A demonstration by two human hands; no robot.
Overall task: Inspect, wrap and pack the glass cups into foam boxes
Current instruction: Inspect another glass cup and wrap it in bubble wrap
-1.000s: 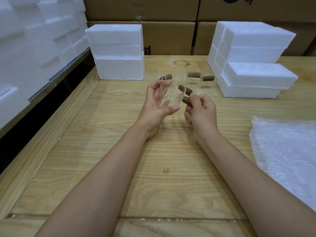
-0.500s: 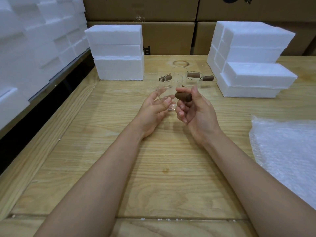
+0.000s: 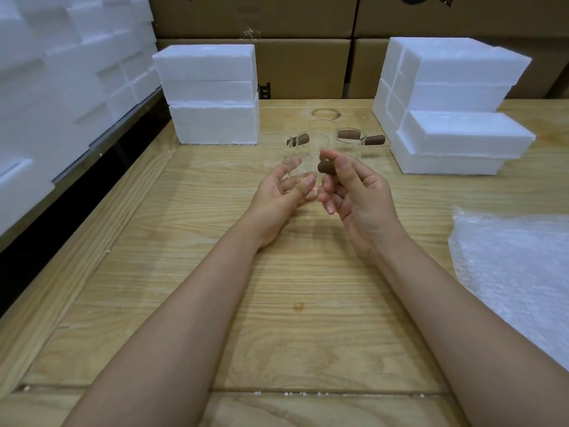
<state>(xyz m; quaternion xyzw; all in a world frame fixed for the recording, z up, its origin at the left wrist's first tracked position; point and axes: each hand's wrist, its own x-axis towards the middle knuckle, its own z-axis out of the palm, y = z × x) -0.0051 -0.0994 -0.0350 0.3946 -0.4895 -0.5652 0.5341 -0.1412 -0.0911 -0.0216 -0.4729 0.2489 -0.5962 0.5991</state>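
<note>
held above the wooden table (image 3: pixel 215 303), a clear glass cup (image 3: pixel 303 172) with a brown wooden handle (image 3: pixel 326 167) is pinched by the right hand (image 3: pixel 354 192) at that handle, its wall gripped by the left hand (image 3: pixel 277 195).

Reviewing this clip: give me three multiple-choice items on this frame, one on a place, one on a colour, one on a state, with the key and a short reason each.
1. Where does the bubble wrap lie on the table?
A. at the right edge
B. on the left foam stack
C. under the forearms

2. What colour is the handle of the held glass cup?
A. white
B. brown
C. green

3. How is the held cup supported?
A. standing on the table
B. inside a foam box
C. held up between both hands

Key: 1 A, it spreads along the table's right side. 2 B, the right hand pinches a dark brown stub. 3 C, the left hand cradles the glass while the right grips the handle, clear of the wood.
</note>
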